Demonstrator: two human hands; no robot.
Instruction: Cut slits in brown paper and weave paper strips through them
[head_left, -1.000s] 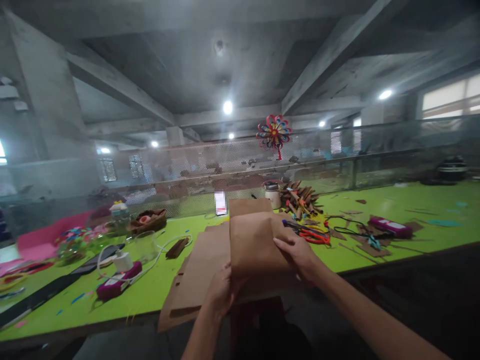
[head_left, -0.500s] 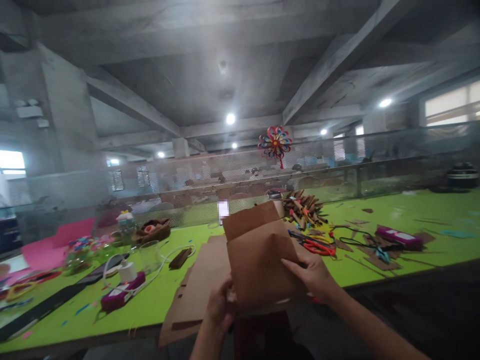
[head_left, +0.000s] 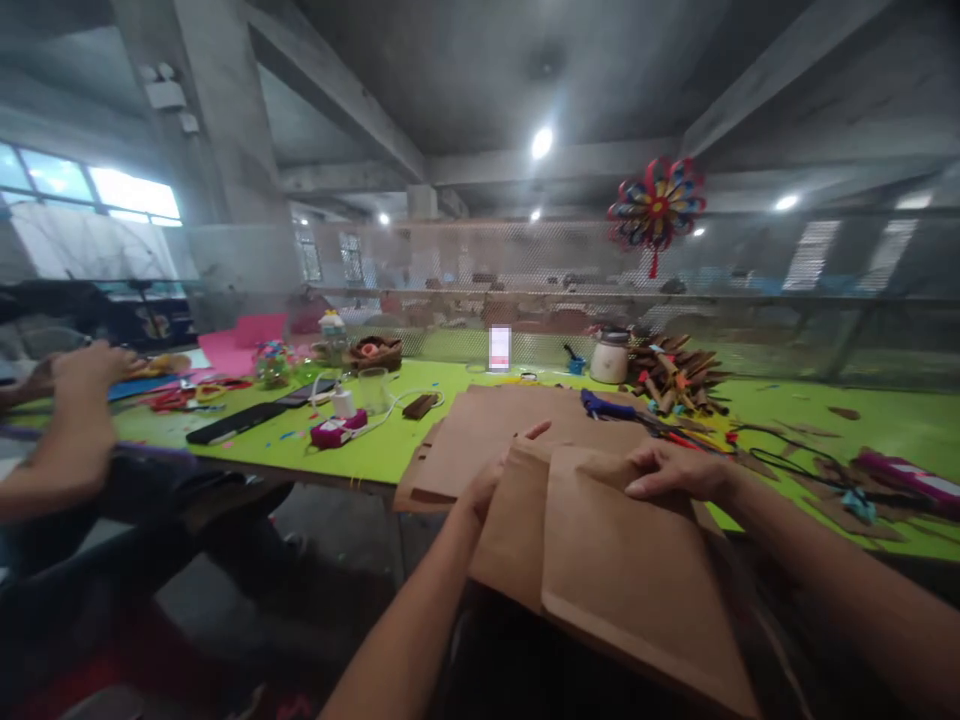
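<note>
A folded piece of brown kraft paper [head_left: 622, 570] hangs tilted over the table's front edge, its lower part towards my lap. My left hand [head_left: 491, 482] grips its upper left edge; most of those fingers are behind the paper, with one fingertip showing above. At the upper right edge, my right hand [head_left: 675, 470] pinches the paper between thumb and curled fingers. Just beyond, more flat brown paper [head_left: 472, 430] lies on the green table. A tool with a blue handle [head_left: 607, 405] rests near my right hand.
A pile of rolled brown paper pieces [head_left: 675, 385] and a lidded jar [head_left: 610, 358] stand behind. To the left are a purple power strip [head_left: 337, 430], a glass [head_left: 373, 388] and a black strip [head_left: 238, 422]. Another person's arm [head_left: 82, 420] reaches over the far left.
The brown paper has come down and nearer to me, tilting over. My hands are now at its upper edge. The view has turned left, bringing another person's arm in.
</note>
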